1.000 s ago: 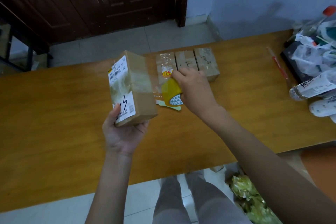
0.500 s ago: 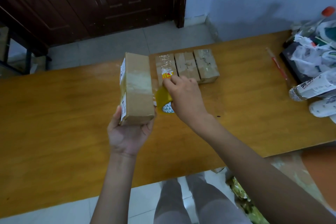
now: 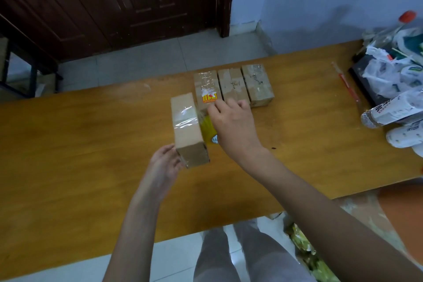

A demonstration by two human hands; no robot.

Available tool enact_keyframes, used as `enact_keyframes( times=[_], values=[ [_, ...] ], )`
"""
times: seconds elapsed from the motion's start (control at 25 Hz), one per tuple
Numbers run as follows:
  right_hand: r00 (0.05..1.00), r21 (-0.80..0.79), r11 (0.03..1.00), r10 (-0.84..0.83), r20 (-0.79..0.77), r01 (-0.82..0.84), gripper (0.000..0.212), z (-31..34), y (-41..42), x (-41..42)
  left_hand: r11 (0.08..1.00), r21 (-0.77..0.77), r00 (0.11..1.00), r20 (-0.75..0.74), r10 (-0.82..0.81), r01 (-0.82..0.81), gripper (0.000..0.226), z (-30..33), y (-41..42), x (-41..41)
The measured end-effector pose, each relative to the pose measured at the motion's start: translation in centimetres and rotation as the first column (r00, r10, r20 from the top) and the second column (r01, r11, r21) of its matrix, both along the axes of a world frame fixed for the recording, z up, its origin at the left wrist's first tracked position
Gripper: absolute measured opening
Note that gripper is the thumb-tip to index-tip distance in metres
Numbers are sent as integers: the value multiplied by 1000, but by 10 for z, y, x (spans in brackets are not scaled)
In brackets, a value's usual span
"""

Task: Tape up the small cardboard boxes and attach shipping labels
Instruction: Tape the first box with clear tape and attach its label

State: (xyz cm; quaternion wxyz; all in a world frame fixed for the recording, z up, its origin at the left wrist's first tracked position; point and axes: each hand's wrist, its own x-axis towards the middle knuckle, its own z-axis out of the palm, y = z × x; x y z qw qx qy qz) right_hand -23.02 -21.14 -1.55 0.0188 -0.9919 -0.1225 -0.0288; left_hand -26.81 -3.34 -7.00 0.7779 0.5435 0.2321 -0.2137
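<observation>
— Where is the box being worked on?
— The cardboard box (image 3: 189,129) stands on the table (image 3: 80,144) near the middle, closer to the far edge than the near one. The left hand (image 3: 165,165) steadies its near end, fingers curled against the lower corner. A band of clear tape crosses its top.

— And the other hand?
— The right hand (image 3: 231,126) is clamped on a yellow tape roll (image 3: 207,129), pressed just beside the box's right side.

— The rest of the boxes?
— Three taped boxes (image 3: 232,86) lie side by side at the far edge; all are closed, so their contents cannot be seen. The leftmost carries a red-and-yellow sticker (image 3: 209,98).

— Anything at the right end of the table?
— Crumpled plastic bags (image 3: 389,75), a plastic bottle (image 3: 392,112) lying on its side, and a red pen (image 3: 346,84).
</observation>
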Motion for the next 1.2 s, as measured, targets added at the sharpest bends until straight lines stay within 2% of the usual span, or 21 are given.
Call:
enact_keyframes(
  times=[0.04,0.12,0.16,0.2,0.24,0.32,0.36,0.44,0.56,0.64,0.72,0.76,0.8,0.88,0.92,0.96,1.0,1.04,1.08,1.2],
  values=[
    [1000,-5,1000,14,5,-14,44,0,1,-2,997,73,1000,19,1,-2,9,1,2,5],
    [999,-12,999,42,31,-41,41,2,3,-5,979,200,999,-24,30,-25,14,5,9,14],
    [998,-17,999,49,44,-48,40,3,4,-6,984,176,998,-59,35,-24,9,10,13,17],
    [997,-14,999,52,53,-52,38,5,5,-7,994,111,996,-87,-1,11,23,15,12,19],
    [996,-6,998,56,63,-56,36,7,7,-8,991,105,993,-91,-75,85,49,20,10,17],
    [994,7,996,86,68,-87,32,9,14,-10,948,219,971,-102,-214,232,92,21,-3,11],
    [991,15,992,122,56,-123,30,8,16,-12,922,316,974,-116,-194,222,97,16,-9,6],
    [987,106,981,162,21,-164,34,6,5,-10,915,396,993,-112,-27,70,79,10,-15,0],
    [993,475,880,40,-113,19,49,-2,-33,-3,936,352,997,-73,21,6,46,2,-8,-3],
    [986,585,805,0,-168,100,45,-10,-44,-7,964,264,999,-52,15,-1,54,-1,-4,-5],
    [986,591,798,-18,-167,115,40,-13,-41,-11,947,318,999,0,51,-48,57,-5,-6,-6],
    [992,565,819,-34,-122,97,38,-8,-38,-11,904,422,997,50,53,-69,56,-7,-7,-5],
    [999,501,865,-27,-30,38,36,2,-35,-8,822,565,995,97,19,-71,58,-9,-9,-4],
    [977,293,946,79,198,-136,34,29,-24,2,589,805,986,146,-85,-69,62,-15,-13,-5],
    [953,217,957,128,275,-191,33,43,-16,6,455,889,979,141,-145,-61,62,-16,-18,-5],
    [935,175,957,168,314,-231,31,56,-8,8,315,947,973,123,-196,-57,63,-17,-23,-5],
    [924,150,955,197,328,-256,30,66,1,10,228,972,970,113,-215,-63,65,-18,-26,-5],
    [919,124,956,214,330,-267,29,73,8,12,224,972,971,115,-210,-67,67,-18,-29,-4],
    [924,105,958,224,310,-267,30,75,11,12,276,958,974,126,-187,-71,68,-18,-28,-2],
    [961,74,975,191,199,-210,30,62,0,10,516,849,984,170,-62,-114,62,-19,-11,-1]
  ],
)
